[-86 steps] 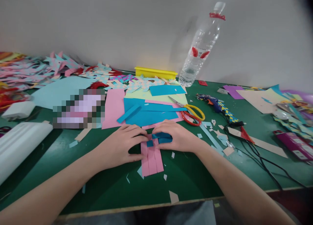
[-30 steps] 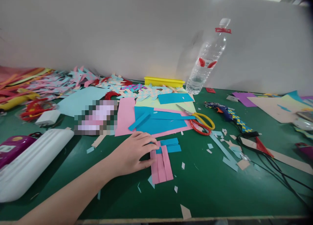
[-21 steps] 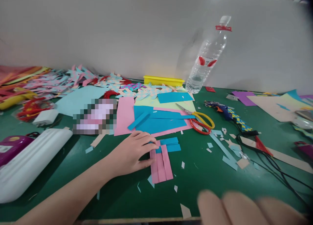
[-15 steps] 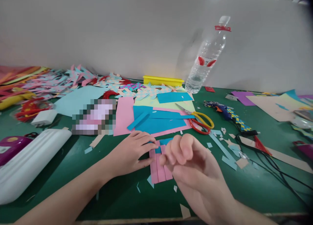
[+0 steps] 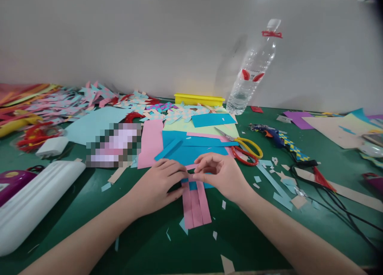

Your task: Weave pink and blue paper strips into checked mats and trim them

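A pink paper (image 5: 196,209) cut into long strips, with blue paper (image 5: 193,185) crossing its upper part, lies on the green table in front of me. My left hand (image 5: 163,185) rests along its left side, fingers stretched over the upper left edge and thumb apart below them. At the paper's top edge, my right hand (image 5: 220,175) has thumb and forefinger pinched together. What sits between those fingertips is too small and hidden to make out. Just beyond the hands lie blue sheets (image 5: 199,150) over pink paper, and scissors (image 5: 243,147) with yellow and red handles.
A tilted water bottle (image 5: 253,69) leans against the grey wall, beside a yellow tray (image 5: 199,99). Left are a blurred phone (image 5: 115,145), a white long device (image 5: 42,203) and heaped paper strips (image 5: 60,103). Black cables (image 5: 338,203) and paper scraps lie right.
My right hand has moved away from me and down to the paper's top edge, its fingers now pinched there. My left hand has stayed nearly in place.
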`<state>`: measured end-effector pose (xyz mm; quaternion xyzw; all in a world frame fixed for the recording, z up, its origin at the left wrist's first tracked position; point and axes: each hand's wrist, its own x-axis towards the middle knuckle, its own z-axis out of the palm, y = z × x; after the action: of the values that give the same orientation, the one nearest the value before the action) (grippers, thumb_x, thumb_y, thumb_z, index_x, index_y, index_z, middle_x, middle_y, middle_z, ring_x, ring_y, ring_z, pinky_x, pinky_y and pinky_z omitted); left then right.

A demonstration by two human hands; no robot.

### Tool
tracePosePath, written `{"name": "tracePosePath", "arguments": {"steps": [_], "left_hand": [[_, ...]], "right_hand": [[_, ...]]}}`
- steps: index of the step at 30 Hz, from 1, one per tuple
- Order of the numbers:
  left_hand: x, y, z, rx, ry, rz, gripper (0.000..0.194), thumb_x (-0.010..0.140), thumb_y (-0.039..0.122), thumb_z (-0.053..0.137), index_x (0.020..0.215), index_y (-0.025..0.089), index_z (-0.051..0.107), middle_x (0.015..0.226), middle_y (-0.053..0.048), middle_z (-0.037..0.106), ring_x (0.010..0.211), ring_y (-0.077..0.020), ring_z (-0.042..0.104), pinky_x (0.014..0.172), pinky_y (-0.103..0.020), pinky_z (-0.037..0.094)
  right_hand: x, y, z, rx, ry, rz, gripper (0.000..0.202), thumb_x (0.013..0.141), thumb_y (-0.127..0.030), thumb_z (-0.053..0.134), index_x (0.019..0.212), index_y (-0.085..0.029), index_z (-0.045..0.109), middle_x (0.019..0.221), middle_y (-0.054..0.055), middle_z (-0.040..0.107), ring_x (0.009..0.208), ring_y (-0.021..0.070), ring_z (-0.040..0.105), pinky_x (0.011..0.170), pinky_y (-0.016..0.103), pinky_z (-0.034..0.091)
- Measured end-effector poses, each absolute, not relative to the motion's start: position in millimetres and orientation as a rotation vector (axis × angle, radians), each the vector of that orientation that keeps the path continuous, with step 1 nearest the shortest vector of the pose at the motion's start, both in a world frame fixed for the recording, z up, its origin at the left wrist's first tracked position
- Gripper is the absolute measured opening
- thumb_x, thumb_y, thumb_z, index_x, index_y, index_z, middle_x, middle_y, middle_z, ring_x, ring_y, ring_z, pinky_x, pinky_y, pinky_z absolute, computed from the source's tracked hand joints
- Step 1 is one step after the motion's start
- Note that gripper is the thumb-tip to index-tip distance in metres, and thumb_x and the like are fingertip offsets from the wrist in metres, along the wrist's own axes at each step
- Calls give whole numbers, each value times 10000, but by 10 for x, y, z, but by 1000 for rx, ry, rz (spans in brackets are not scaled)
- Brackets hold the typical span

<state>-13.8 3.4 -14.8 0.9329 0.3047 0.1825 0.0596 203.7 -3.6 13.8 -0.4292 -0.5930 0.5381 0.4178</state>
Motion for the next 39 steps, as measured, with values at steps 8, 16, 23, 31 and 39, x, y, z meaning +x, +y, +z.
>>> {"name": "tracePosePath", "arguments": {"steps": [8,16,23,31,39], "left_hand": [[-299,144,-116,2734,1365,765,229,961,304,449,1045,199,634,1067,-74,696,1024,-249,609,899,-420,431],[-485,295,-207,2633,1737,690,316,955,386,404,1131,195,584,1197,-102,650,1107,-304,572,936,-475,407],[-483,314,-258,2618,1837,599,307,933,450,438,1105,244,587,1165,-103,661,1108,-323,568,913,-497,402],[-518,339,-291,2610,1800,629,239,881,433,515,966,242,632,1073,-75,682,1047,-305,574,936,-483,384],[-475,326,-256,2574,1772,545,234,912,414,470,851,223,590,961,-62,708,959,-282,627,884,-477,378]], "right_hand": [[2349,240,-69,-1177,-1904,768,145,848,-124,543,787,-207,645,1061,60,704,997,200,670,821,375,585],[2486,311,-110,-1343,-1890,686,124,871,-325,605,898,-211,645,815,37,729,507,123,629,529,278,528],[2457,242,-29,-1311,-2013,508,345,901,-484,518,736,-193,601,445,-34,456,429,110,461,441,258,312],[2398,209,-95,-1364,-2043,294,440,914,-529,447,682,-187,599,453,-34,423,426,99,394,464,261,256],[2358,252,-153,-1280,-2063,199,346,928,-352,482,616,-200,477,520,-39,422,537,123,419,837,363,387]]}}
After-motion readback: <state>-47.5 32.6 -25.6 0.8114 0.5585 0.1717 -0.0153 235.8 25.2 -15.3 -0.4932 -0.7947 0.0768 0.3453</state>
